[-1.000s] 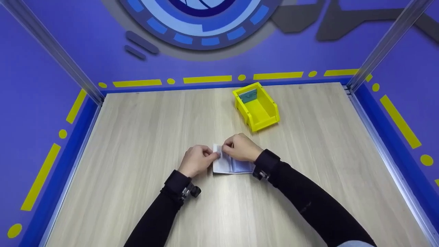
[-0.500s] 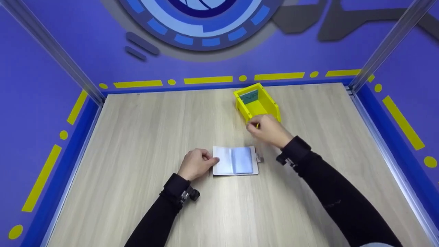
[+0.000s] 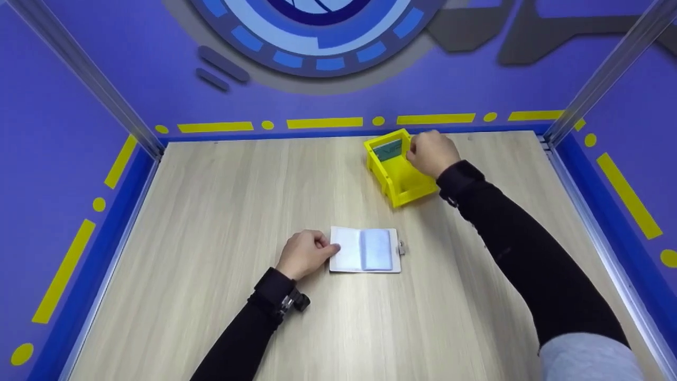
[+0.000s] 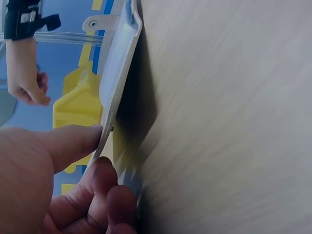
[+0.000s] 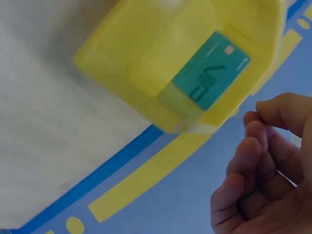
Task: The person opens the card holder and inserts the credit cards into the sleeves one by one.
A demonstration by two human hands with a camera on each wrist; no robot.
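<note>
Left hand (image 3: 302, 255) pinches the white card holder (image 3: 365, 251) by its left edge, thumb over, fingers under. Holder lies spread on the bench (image 3: 370, 328); looks light, bendy, sleeves probably slick, so grip the cover edge. Beyond holder, to its right: yellow bin (image 3: 416, 198), right hand (image 3: 435, 152) above it, fingers loosely curled, nothing visible held; green card (image 3: 389, 150) inside, likely thin, stiff: take edges.

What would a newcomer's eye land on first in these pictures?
Probably the bright yellow plastic bin toward the back of the pale wood-grain table, with a rectangular teal card inside. Then the bare right hand raised near it, and nearer, the bare left hand pinching an open white booklet.
</note>
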